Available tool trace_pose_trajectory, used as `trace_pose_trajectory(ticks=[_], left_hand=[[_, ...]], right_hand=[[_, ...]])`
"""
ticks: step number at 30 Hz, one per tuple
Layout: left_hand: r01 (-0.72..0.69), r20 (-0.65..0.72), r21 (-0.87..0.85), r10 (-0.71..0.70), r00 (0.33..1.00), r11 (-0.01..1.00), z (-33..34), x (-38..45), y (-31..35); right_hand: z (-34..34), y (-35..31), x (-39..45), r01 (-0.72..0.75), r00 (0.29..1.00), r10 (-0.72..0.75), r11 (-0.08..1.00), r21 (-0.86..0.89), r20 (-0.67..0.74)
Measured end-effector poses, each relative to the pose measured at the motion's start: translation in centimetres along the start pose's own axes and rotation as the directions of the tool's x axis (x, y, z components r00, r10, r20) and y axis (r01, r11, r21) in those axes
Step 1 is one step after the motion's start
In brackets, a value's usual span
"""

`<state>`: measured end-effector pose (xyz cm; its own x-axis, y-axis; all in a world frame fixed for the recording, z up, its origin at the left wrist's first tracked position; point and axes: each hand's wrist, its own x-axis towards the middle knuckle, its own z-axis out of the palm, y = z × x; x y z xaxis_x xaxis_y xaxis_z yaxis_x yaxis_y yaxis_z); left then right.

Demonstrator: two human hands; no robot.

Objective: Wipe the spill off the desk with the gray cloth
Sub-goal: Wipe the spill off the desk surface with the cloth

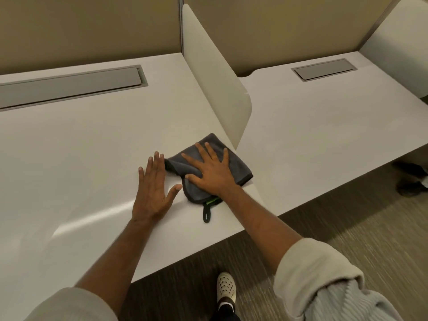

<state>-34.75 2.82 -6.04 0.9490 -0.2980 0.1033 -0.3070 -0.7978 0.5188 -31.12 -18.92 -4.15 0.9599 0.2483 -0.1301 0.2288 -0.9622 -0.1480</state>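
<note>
A folded gray cloth (240,166) with a black hanging loop and a green tag lies on the white desk (69,158), close to the divider's front end. My right hand (210,172) presses flat on the cloth with fingers spread. My left hand (154,189) rests palm down on the bare desk just left of the cloth, its fingertips near the cloth's left corner. A shiny streak (92,218) shows on the desk surface to the left of my left forearm; whether it is liquid or glare I cannot tell.
A white divider panel (213,72) stands upright between this desk and the neighbouring desk (324,126). Each desk has a gray cable hatch (69,85) near the back. The desk's front edge runs diagonally over carpet, where my shoe (226,287) stands.
</note>
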Motion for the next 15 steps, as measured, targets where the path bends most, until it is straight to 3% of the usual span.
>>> trace_pose_trajectory(ticks=[6, 9, 11, 15], left_hand=[[-0.025, -0.005, -0.032, 0.025, 1.0, 0.999, -0.1, -0.2, -0.1], [-0.027, -0.014, -0.065, 0.026, 1.0, 0.998, -0.3, -0.3, 0.0], [-0.029, -0.01, -0.058, 0.029, 1.0, 0.998, -0.3, -0.3, 0.1], [-0.021, 0.01, -0.066, 0.022, 1.0, 0.998, -0.2, -0.1, 0.0]], right_hand=[[2.1, -0.1, -10.4, 0.182, 0.983, -0.181, 0.983, 0.009, -0.026], [2.2, 1.3, -11.6, 0.251, 0.968, -0.251, 0.968, 0.018, -0.002], [1.6, 2.1, -10.2, 0.23, 0.973, -0.229, 0.973, 0.022, -0.009], [0.1, 1.6, -4.1, 0.001, 1.0, -0.001, 1.0, 0.006, -0.031]])
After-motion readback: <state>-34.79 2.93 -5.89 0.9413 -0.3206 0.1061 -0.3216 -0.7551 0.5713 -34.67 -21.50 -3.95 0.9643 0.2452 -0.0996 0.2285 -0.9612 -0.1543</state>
